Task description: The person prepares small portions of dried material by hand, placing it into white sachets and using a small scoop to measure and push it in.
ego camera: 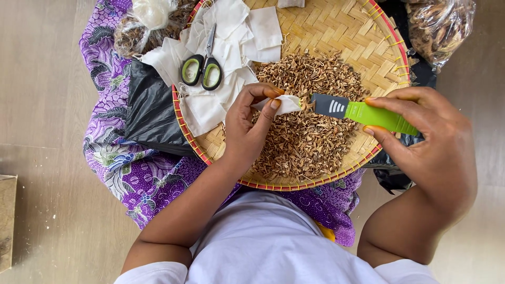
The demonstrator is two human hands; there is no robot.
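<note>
A round woven tray (336,31) is rested on the lap so the dried herb pile (305,121) stays within reach; a small white pouch (284,104) is pinched open by the left hand (247,123) above it, while a green-handled scoop (363,111) is gripped by the right hand (431,142), its tip at the pouch's mouth

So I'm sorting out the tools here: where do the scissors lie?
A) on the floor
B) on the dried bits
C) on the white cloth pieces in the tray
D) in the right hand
C: the scissors rest on the cloths in the tray, and neither hand touches them.
</note>
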